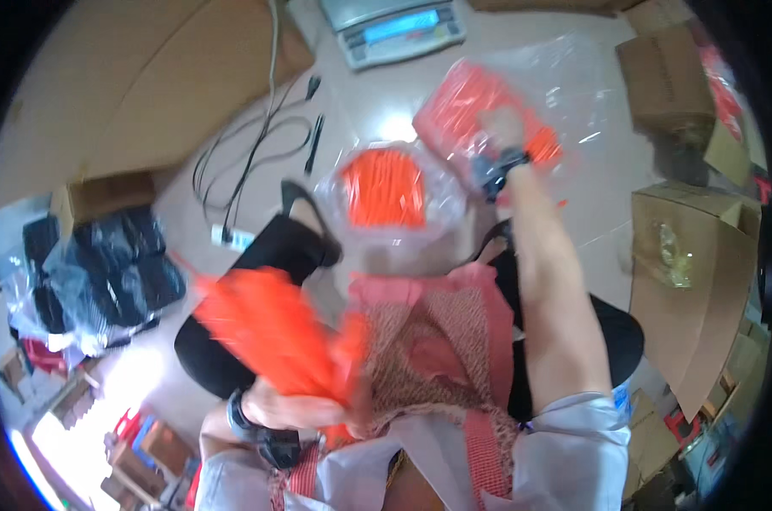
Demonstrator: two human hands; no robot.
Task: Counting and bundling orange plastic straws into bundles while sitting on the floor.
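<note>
One left hand (296, 411) grips long orange bundle (266, 328) near one end, could slip; right hand (502, 128) at clear-plastic-bagged orange pack (454, 104), grip unclear.

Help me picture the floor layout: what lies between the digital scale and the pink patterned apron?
In the head view, a clear plastic bag holding an orange bundle lies between the digital scale and the pink patterned apron.

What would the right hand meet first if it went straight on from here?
Probably the orange-filled plastic bag, which the right hand overlaps in this view; depth and contact are unclear. Beyond it, roughly in line, sits the scale.
</note>
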